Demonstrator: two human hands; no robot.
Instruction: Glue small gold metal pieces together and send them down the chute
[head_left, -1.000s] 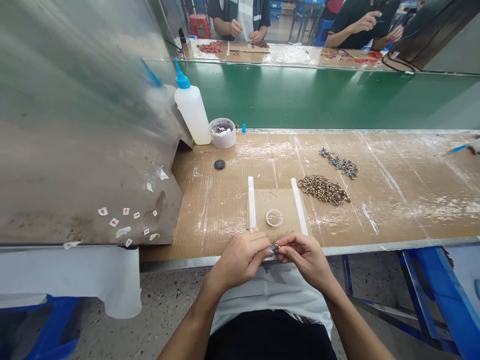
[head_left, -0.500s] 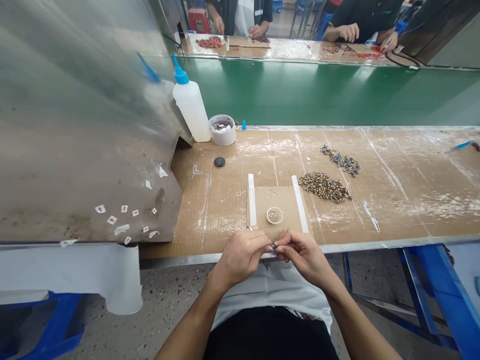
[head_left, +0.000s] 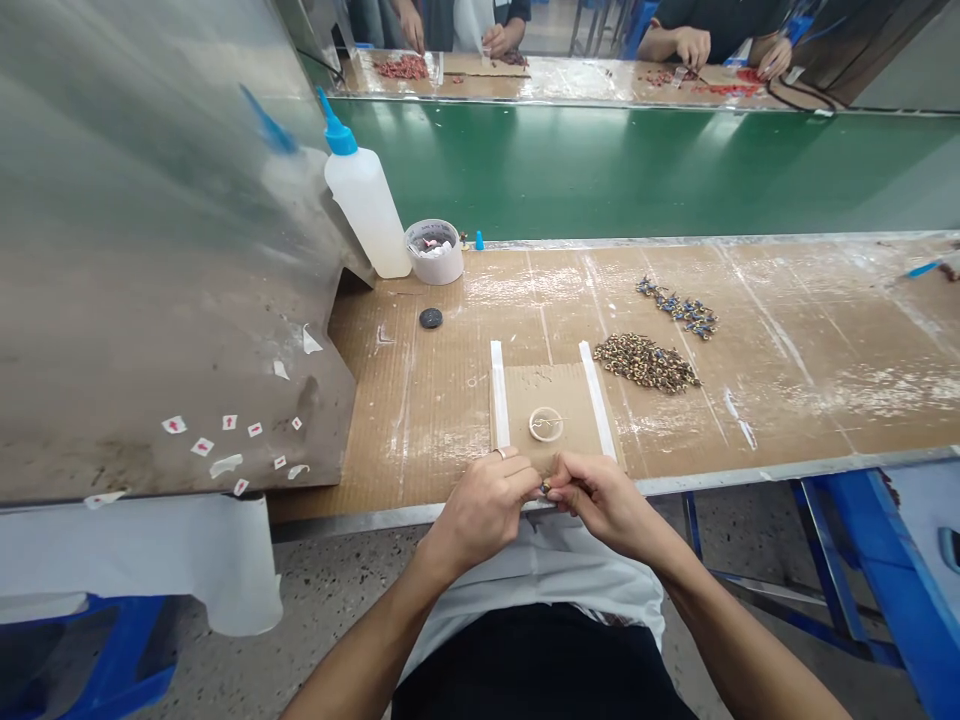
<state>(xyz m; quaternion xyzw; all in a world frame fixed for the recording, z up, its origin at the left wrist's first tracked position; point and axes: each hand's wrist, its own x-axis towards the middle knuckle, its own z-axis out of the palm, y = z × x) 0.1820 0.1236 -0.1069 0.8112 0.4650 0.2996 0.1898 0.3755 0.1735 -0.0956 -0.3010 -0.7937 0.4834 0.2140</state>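
Between the fingertips of both hands, at the near edge of the bench (head_left: pixel 450 400), sat a tiny part (head_left: pixel 546 488), dark with a glint of brass; most of it was hidden by the fingers and too small to make out. The left hand (head_left: pixel 484 505) and right hand (head_left: pixel 604 500) were pinched together on it. Just beyond them lay a small white ring (head_left: pixel 545 424) on a cardboard pad (head_left: pixel 551 395). Further off, to the right, lay a pile of brassy pieces (head_left: pixel 646 362); far to the left stood a glue bottle (head_left: pixel 364 205).
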